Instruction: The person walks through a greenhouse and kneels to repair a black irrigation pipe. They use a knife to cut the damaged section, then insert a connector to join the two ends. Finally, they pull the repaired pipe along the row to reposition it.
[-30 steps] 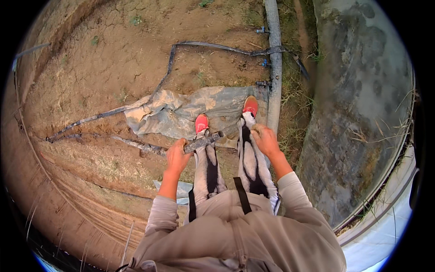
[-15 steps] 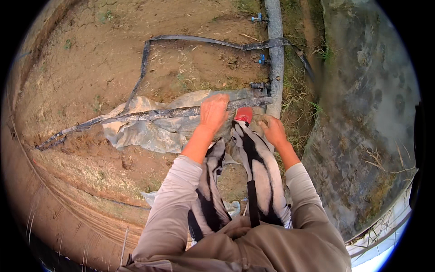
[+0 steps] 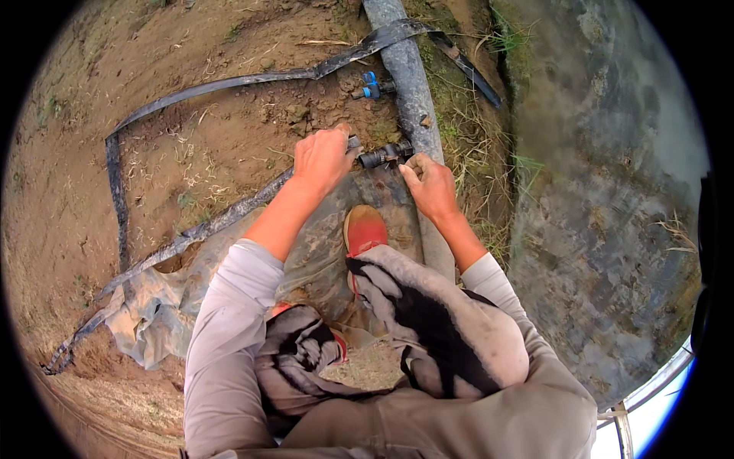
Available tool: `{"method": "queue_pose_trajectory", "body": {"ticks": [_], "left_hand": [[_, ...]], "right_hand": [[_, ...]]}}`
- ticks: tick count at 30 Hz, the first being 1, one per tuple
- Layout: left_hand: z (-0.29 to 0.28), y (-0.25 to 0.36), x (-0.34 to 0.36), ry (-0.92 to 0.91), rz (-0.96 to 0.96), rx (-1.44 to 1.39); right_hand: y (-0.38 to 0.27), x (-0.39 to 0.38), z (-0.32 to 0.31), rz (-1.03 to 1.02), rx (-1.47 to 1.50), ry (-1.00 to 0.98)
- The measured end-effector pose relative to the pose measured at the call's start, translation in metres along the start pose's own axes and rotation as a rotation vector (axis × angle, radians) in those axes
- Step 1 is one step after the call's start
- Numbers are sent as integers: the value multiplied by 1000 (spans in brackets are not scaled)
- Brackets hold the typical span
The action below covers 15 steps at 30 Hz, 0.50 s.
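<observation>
- I see the hose (image 3: pixel 229 213) inside the closed left hand (image 3: pixel 323 161), its end near the black fitting (image 3: pixel 376 157).
- Right hand (image 3: pixel 430 183), half curled, beside the fitting; its grip I can't tell.
- The fitting meets the grey pipe (image 3: pixel 417 96).

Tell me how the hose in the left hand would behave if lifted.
The hose would probably sag: it looks flattened, not round. It seems light, with the left hand alone holding it. Pale dirt probably makes it gritty.
</observation>
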<state>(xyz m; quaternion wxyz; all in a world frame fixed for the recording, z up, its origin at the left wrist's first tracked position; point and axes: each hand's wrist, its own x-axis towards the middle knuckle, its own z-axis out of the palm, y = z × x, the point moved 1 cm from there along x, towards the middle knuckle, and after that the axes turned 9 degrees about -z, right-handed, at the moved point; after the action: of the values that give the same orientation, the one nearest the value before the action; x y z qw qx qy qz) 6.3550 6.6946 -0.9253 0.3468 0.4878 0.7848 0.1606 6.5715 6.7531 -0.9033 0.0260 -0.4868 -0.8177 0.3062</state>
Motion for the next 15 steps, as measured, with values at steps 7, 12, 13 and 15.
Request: {"method": "queue_pose_trajectory", "body": {"ticks": [7, 12, 13, 15], "left_hand": [[39, -62, 9, -147, 7, 10], [25, -77, -11, -356, -216, 175], [25, -78, -15, -333, -220, 143], [27, -81, -19, -278, -225, 70]], "right_hand": [[11, -4, 27, -24, -98, -25], [6, 8, 38, -58, -198, -37], [11, 6, 43, -49, -143, -31], [16, 6, 47, -39, -39, -16]]}}
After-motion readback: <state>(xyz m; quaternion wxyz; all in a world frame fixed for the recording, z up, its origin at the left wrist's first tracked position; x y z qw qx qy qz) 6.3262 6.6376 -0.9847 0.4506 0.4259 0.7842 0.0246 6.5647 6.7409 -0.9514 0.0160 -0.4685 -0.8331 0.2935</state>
